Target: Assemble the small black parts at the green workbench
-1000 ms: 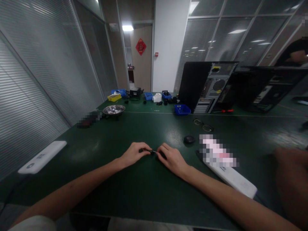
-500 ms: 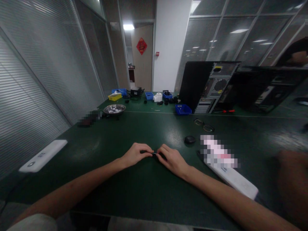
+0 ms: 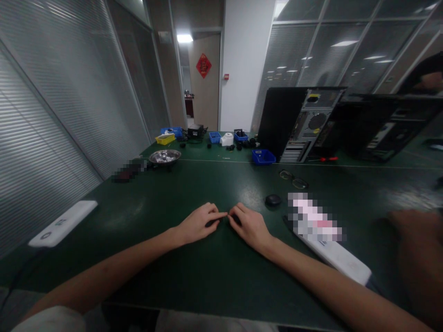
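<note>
Here we are at the middle of the green table (image 3: pixel 194 286), and the two hands all but meet! The left hand (image 3: pixel 199 222) points its index finger straight across to the tips of the right hand (image 3: pixel 251 226), so close they seem to touch. Its thumb sits lower, parted from that finger; the other fingers curl in, and whether they hide anything I can't tell. The right hand is bent round, thumb and index drawn near each other, with shadow filling the hollow; whether it pinches something, I can't tell either. So the spot to watch is that narrow meeting point between the hands: any piece there is too small or too well covered to make out.

It looks like delicate fingertip work, and for my money steadiness wins it. Let the right hand rest low as the anchor, let the left finger do the fine moving, press lightly, and open a sight line to the contact. Working close above the table would shorten any drop. The mouse (image 3: pixel 273 200) is near the right hand, glasses (image 3: pixel 293 179) beyond it, so elbow sweeps that way deserve care.
</note>
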`<move>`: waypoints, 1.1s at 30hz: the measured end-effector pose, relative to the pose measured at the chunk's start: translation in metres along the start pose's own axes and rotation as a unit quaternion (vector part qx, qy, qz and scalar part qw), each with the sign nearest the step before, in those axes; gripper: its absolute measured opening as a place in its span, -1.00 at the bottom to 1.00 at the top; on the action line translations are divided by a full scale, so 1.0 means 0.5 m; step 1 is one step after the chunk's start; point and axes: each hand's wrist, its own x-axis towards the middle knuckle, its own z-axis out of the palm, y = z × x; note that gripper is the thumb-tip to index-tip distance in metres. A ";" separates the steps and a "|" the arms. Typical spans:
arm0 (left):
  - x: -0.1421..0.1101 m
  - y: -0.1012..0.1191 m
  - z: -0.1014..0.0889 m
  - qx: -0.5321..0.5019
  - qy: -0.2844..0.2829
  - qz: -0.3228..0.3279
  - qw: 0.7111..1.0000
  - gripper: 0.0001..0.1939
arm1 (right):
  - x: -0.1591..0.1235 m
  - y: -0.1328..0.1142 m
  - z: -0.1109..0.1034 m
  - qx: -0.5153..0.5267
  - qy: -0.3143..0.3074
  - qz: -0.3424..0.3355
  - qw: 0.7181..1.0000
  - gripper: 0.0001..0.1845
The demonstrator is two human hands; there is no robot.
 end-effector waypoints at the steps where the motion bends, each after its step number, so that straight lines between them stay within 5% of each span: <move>1: 0.001 0.002 0.000 0.004 -0.006 0.001 1.000 -0.54 | 0.000 -0.001 0.000 -0.009 -0.006 0.000 1.000 -0.86; 11: -0.001 0.002 -0.004 -0.044 -0.006 -0.029 0.999 -0.47 | -0.001 -0.012 -0.016 -0.044 -0.032 0.025 0.998 -0.87; 18: -0.008 -0.013 -0.021 -0.044 0.000 -0.024 0.999 -0.76 | -0.002 -0.014 -0.017 -0.058 -0.029 0.050 0.997 -0.86; 27: 0.015 -0.029 -0.021 -0.068 -0.015 0.015 0.997 -0.72 | 0.001 -0.018 -0.023 -0.053 -0.032 0.054 0.997 -0.88; 33: 0.013 -0.058 -0.020 -0.051 0.015 -0.015 0.998 -0.72 | 0.001 -0.016 -0.024 -0.041 -0.032 0.047 0.998 -0.87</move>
